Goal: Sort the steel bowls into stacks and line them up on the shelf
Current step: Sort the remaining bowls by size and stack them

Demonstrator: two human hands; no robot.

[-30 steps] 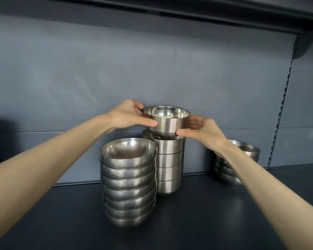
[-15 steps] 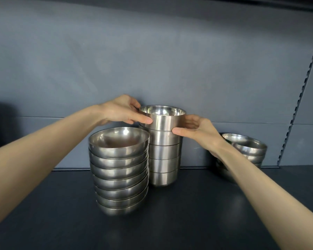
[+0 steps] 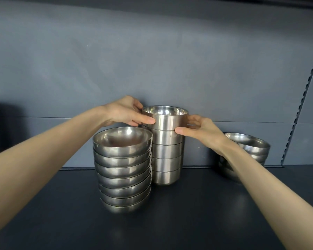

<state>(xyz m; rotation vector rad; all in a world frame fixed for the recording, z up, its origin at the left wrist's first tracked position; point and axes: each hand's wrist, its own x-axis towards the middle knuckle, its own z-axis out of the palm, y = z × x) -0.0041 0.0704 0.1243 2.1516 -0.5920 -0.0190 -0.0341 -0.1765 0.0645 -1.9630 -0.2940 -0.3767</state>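
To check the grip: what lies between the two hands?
The top steel bowl of the tall stack; left hand and right hand grip its sides. Head view shows it.

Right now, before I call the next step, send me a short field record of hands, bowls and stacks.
left hand: grips top bowl, left side
right hand: grips the same bowl, right side
top bowl: sits nested on middle stack
left stack: wider bowls, close beside middle stack
right stack: short, apart, partly hidden
shelf: dark, holds all three stacks
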